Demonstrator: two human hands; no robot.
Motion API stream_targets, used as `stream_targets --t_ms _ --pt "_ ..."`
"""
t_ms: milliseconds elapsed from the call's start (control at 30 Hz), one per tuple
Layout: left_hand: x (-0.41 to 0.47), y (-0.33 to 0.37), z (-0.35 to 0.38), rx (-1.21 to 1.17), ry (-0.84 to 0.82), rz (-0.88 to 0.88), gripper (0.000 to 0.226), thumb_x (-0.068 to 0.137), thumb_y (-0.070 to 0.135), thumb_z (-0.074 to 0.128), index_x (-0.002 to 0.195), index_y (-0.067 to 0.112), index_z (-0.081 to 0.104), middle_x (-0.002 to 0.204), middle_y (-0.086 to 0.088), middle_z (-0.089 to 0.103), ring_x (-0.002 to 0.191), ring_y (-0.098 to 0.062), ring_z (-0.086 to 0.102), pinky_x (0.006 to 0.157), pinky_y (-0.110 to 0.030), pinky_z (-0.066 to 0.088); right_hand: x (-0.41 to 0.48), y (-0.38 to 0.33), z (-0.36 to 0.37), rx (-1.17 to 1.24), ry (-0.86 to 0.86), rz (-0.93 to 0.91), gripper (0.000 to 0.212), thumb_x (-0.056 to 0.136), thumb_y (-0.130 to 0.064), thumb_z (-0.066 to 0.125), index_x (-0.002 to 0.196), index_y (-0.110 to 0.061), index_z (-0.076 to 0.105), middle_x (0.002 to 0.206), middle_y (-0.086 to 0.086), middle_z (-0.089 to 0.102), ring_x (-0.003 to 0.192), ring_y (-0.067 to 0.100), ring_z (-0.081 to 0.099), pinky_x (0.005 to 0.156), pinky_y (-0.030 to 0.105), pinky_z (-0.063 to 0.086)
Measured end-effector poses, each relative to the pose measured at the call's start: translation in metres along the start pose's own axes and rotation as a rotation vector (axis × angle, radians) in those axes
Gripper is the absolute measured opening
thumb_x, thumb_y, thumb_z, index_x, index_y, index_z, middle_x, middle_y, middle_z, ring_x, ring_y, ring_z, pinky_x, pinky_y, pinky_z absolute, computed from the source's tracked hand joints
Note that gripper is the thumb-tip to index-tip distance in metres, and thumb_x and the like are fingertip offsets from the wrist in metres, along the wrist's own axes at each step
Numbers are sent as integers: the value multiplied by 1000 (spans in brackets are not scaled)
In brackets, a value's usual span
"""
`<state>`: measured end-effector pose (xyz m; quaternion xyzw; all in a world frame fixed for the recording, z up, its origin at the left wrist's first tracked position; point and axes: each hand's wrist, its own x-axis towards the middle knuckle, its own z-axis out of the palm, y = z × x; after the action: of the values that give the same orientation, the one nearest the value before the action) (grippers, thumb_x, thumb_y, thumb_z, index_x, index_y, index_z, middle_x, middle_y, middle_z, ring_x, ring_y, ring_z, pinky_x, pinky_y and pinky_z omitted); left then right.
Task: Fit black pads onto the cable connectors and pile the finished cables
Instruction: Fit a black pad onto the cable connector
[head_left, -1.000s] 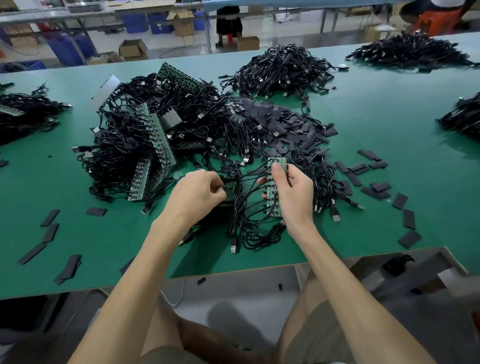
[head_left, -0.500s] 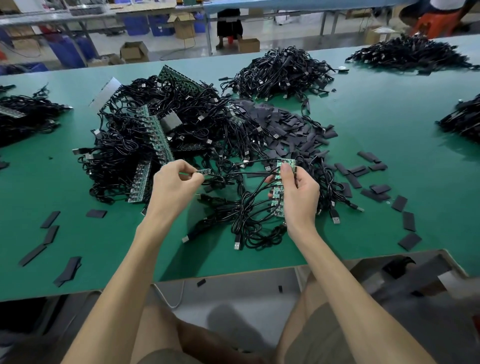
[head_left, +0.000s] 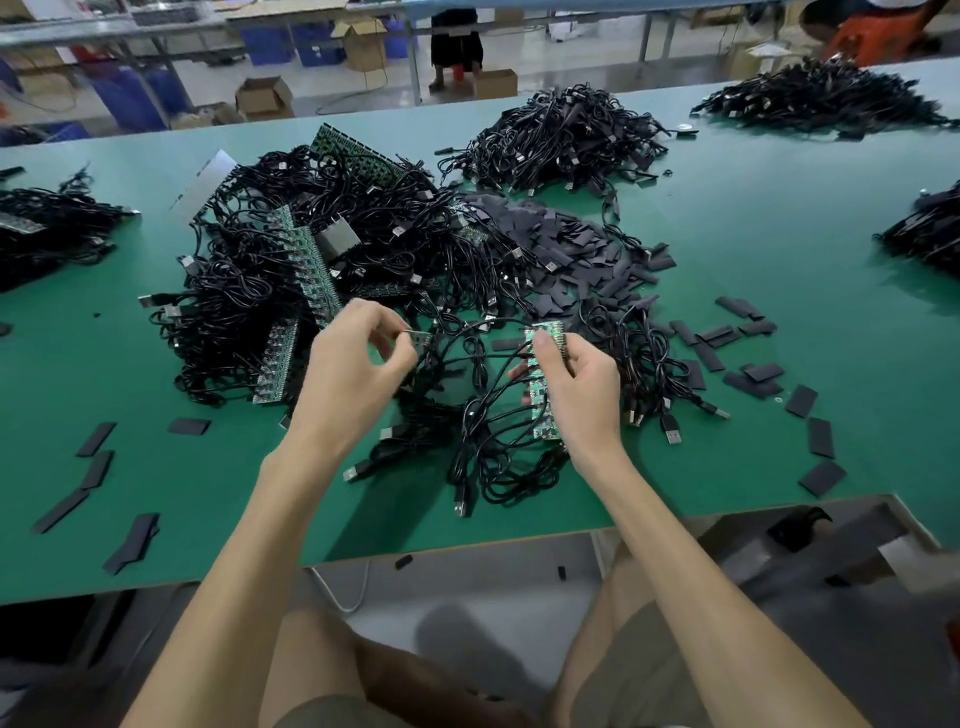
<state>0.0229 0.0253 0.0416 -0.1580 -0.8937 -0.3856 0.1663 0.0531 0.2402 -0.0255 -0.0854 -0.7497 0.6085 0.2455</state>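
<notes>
My right hand grips a green strip of connector boards with black cables hanging from it, thumb pressed on its top end. My left hand pinches one small green connector piece with its cable, held a short way left of the strip. Behind my hands lies a heap of black pads. A big tangle of cables and green strips covers the table to the left.
The green table carries a cable pile at the back and more piles at the far right, right edge and left edge. Loose pads lie scattered right and left. Boxes and a person's legs stand beyond.
My left hand has lifted up and left from the cable bundle, drawing one small connector piece away from the strip. My right hand has raised the strip slightly.
</notes>
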Motion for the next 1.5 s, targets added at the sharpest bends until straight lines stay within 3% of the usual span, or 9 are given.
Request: stream_targets --t_ms 133,267,533,733,867,1000,1200,1300,1500 --pt "0 8 5 -127 -63 -28 11 99 18 59 89 15 62 97 11 74 78 0 62 70 -19 49 -2 -2 2 -38 -107 -12 54 102 -41 60 63 -14 34 52 -13 27 51 9 21 51 26 20" --pt "-2 19 7 -632 -57 -233 15 106 13 49 94 5 54 97 -7 78 89 -27 74 80 -36 59 0 -2 2 -81 -89 -1 53 102 -41 60 63 -21 30 51 -14 24 51 8 19 52 27 18" --pt "9 40 -22 -1089 258 -148 14 108 15 42 95 11 45 88 -3 68 66 -20 61 76 -40 57 0 -1 2 -98 -51 11 53 102 -42 59 64 -19 30 53 -13 22 51 8 18 52 27 17" --pt "20 35 -3 -824 205 -340 19 111 25 41 108 7 48 89 -5 65 56 -15 56 63 -36 56 0 -3 0 -4 -113 53 59 103 -42 57 78 10 48 62 21 53 54 32 33 51 46 34" --pt "15 28 11 -719 97 -390 34 112 30 33 87 11 45 74 -3 68 44 -17 52 55 -37 58 -1 -6 0 -13 -104 41 60 103 -42 58 74 7 40 60 11 40 55 19 27 52 35 20" --pt "6 29 22 -676 140 -332 30 111 38 32 91 15 38 67 0 58 48 -17 48 55 -30 52 -1 -5 1 -7 -133 68 59 104 -43 55 80 8 42 82 37 61 58 26 36 54 42 24" --pt "-11 8 22 -315 -60 -163 37 97 34 68 125 17 53 112 6 68 106 -5 63 95 -17 46 -1 -3 1 -41 -113 48 49 103 -40 59 66 -14 38 54 -12 30 50 8 23 50 25 21" --pt "-11 -5 16 -70 -200 -133 31 92 16 75 120 19 63 114 8 68 107 -8 62 96 -21 47 0 -2 1 -55 -115 44 50 103 -39 59 65 -19 33 50 -15 27 48 6 21 48 22 19" --pt "-10 -3 11 -57 -36 -50 8 90 13 75 97 18 76 101 7 71 91 -3 65 86 -22 52 0 0 2 -62 -129 33 53 103 -42 58 69 -6 38 61 0 30 54 12 22 52 28 20"
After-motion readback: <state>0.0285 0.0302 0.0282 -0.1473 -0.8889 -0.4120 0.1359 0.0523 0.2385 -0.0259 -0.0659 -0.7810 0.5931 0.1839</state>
